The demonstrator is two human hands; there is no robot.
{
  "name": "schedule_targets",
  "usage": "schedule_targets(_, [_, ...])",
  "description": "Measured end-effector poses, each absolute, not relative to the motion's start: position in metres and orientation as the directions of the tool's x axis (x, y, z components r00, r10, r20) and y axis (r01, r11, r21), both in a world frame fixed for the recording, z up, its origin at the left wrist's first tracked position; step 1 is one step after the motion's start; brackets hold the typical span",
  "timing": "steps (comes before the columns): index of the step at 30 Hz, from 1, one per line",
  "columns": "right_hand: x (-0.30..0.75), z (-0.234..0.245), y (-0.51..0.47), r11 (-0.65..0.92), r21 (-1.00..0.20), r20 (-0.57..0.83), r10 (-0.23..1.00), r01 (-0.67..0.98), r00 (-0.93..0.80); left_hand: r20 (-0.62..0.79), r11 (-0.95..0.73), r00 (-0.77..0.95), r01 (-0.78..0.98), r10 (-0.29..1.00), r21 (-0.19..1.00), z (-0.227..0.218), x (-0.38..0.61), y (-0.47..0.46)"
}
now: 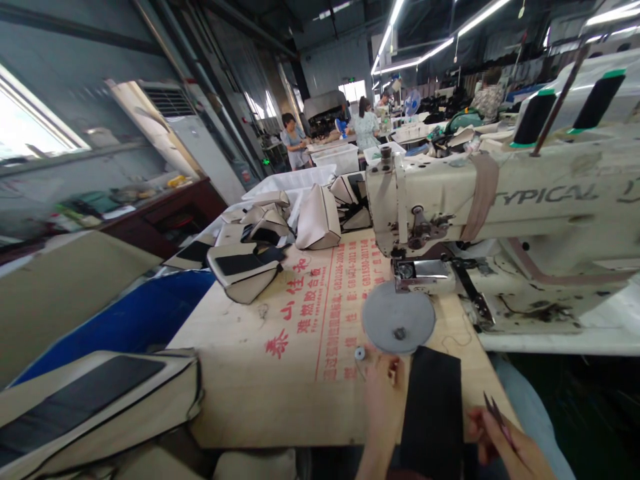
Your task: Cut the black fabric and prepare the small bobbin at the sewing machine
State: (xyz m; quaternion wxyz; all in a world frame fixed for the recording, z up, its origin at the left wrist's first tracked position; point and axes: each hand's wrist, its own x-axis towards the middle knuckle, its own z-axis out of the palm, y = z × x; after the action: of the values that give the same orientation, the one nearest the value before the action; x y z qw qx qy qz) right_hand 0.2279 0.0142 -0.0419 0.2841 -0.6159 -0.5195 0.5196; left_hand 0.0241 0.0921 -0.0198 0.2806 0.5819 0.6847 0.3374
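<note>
My left hand (384, 381) rests on the plywood board, fingers curled in; whatever they hold is hidden. Just beyond it lies a small bobbin (359, 353). A flat black strip of material (433, 407) stretches between my hands and hangs over the board's near edge. On its right, my right hand (493, 433) grips a pair of thread snips (495, 412), their points upward and slightly apart. Ahead of both hands is a round grey disc (399, 317) with a small dark item on it, beneath the sewing machine's (500, 193) narrow arm.
Beige covers with black trim (245, 270) lie along the board's far left, with white bins (295, 180) behind. A larger beige piece (100, 400) sits at the near left beside a blue bin (125, 333). Thread cones (535, 119) stand above the machine. Several people work farther back.
</note>
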Motion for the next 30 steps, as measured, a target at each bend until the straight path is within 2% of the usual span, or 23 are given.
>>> schedule_targets(5, [0.226, -0.056, 0.022, -0.298, -0.902, -0.309, 0.951, 0.311, 0.015, 0.092, 0.090, -0.198, 0.751, 0.976, 0.654, -0.030, 0.053, 0.091])
schedule_targets(7, [0.230, -0.058, 0.028, -0.282, -0.897, -0.275, 0.959, 0.342, 0.068, 0.090, 0.090, -0.193, 0.759, 0.977, 0.645, -0.031, 0.055, 0.091])
schedule_targets(11, [0.234, -0.046, 0.046, -0.175, -0.874, -0.191, 0.981, 0.454, 0.011, 0.036, 0.041, -0.096, 0.692, 0.995, 0.720, -0.024, 0.049, 0.080])
schedule_targets(15, [0.223, -0.019, 0.065, 0.064, -0.864, 0.025, 0.996, 0.499, -0.084, -0.060, -0.003, 0.115, 0.478, 0.992, 0.879, -0.007, 0.046, 0.054])
schedule_targets(18, [0.211, -0.001, 0.072, 0.100, -0.868, -0.045, 0.960, 0.487, -0.277, -0.125, 0.051, 0.208, 0.327, 0.970, 0.944, 0.006, 0.039, 0.040])
schedule_targets(21, [0.204, 0.008, 0.070, 0.099, -0.862, -0.123, 0.911, 0.498, -0.394, -0.192, 0.130, 0.189, 0.300, 0.963, 0.945, 0.013, 0.028, 0.035])
schedule_targets(25, [0.196, 0.003, 0.058, 0.055, -0.882, -0.151, 0.908, 0.469, -0.391, -0.233, 0.179, 0.149, 0.307, 0.961, 0.935, 0.011, 0.012, 0.032])
schedule_targets(27, [0.188, -0.004, 0.053, 0.033, -0.894, -0.156, 0.912, 0.448, -0.379, -0.250, 0.187, 0.192, 0.294, 0.949, 0.937, 0.008, 0.003, 0.030])
schedule_targets(30, [0.174, -0.015, 0.050, 0.038, -0.894, -0.138, 0.924, 0.446, -0.356, -0.241, 0.171, 0.142, 0.382, 0.960, 0.908, 0.001, -0.015, 0.038])
